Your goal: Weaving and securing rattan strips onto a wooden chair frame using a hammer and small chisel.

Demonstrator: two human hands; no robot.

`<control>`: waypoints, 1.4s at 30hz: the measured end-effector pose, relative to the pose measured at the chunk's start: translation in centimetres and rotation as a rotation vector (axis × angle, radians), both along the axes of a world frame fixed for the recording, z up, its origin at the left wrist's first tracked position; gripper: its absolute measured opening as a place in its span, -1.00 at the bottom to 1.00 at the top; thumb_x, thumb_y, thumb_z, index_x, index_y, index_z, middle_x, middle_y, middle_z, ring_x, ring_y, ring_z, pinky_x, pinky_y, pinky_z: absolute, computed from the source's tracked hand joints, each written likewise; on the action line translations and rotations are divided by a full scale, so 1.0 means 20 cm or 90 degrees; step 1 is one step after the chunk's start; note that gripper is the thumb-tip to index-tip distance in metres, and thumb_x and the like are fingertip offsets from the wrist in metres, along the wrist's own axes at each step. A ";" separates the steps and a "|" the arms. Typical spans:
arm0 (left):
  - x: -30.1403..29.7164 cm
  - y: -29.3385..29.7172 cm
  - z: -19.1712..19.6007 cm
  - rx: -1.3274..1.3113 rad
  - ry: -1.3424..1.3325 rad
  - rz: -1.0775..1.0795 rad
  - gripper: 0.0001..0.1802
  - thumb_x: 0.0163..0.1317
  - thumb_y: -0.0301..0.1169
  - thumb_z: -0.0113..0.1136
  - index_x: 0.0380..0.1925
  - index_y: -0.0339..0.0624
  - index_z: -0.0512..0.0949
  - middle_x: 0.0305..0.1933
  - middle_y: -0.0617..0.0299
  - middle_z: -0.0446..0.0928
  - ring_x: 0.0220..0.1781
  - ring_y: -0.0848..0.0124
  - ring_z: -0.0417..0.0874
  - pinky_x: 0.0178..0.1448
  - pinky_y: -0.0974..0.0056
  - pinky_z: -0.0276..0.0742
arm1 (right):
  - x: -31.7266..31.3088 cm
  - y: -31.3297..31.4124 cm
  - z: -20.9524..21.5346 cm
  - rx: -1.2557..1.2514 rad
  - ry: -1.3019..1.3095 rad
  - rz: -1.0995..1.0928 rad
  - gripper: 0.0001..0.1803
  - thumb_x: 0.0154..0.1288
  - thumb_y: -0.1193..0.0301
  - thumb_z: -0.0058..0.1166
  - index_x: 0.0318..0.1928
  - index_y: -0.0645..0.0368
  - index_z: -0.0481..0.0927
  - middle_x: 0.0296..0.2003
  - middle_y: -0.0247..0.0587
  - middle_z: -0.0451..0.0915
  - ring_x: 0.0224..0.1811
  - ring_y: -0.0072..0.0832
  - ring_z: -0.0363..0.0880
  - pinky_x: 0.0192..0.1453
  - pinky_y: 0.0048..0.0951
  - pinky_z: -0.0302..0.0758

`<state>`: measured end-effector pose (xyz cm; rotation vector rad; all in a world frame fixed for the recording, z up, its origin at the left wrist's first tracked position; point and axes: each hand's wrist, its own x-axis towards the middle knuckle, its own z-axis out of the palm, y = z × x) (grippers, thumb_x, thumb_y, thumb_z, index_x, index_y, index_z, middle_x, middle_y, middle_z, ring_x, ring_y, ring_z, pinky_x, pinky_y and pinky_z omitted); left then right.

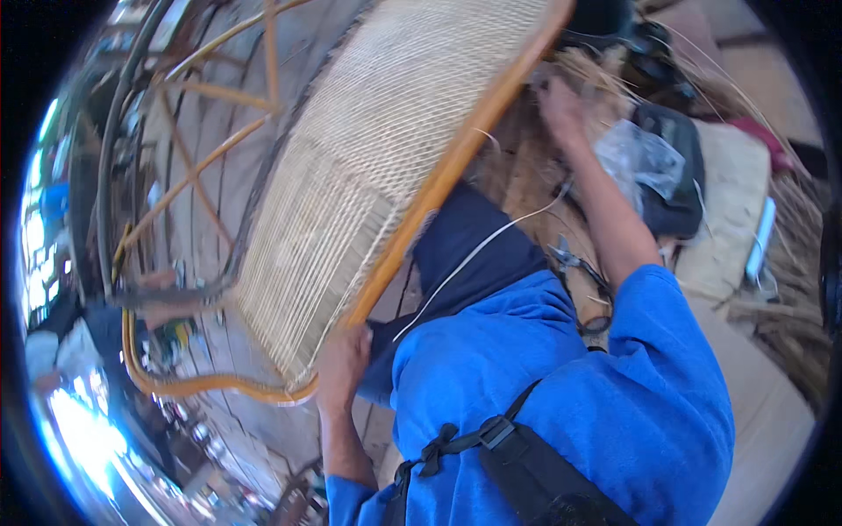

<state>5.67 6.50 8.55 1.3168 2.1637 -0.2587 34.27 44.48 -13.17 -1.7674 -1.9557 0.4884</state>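
A woven cane chair [351,175] with a curved orange-brown rattan rim lies tilted across my lap, its panel of pale strands sloping from upper right to lower left. Around the rim's near edge my left hand [344,361] is closed, the fingers partly hidden. Beyond the rim, my right hand [560,110] reaches out at the upper right beside a heap of loose cane strands [601,74]. Motion blur smears its fingers, so whether they hold a strand is unclear. One long pale strand [487,241] curves over my dark trousers.
Pliers [570,256] lie by my right side. Past my right forearm are a clear plastic bag [645,162], a dark bag [680,210] and a light-blue stick-shaped thing [760,238]. A rattan framework [206,162] stands at the left on the plank floor [263,447].
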 end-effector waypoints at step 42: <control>-0.11 0.83 -0.47 0.410 -0.276 0.279 -0.80 0.27 -0.39 0.02 -0.20 -0.17 0.58 -0.40 0.13 0.59 -0.40 0.39 0.58 -0.26 0.31 0.48 | 0.08 -0.02 -0.04 0.069 -0.162 0.069 -0.63 0.22 0.15 0.09 -0.25 0.24 0.57 -0.28 0.06 0.61 -0.24 -0.07 0.58 -0.13 -0.18 0.49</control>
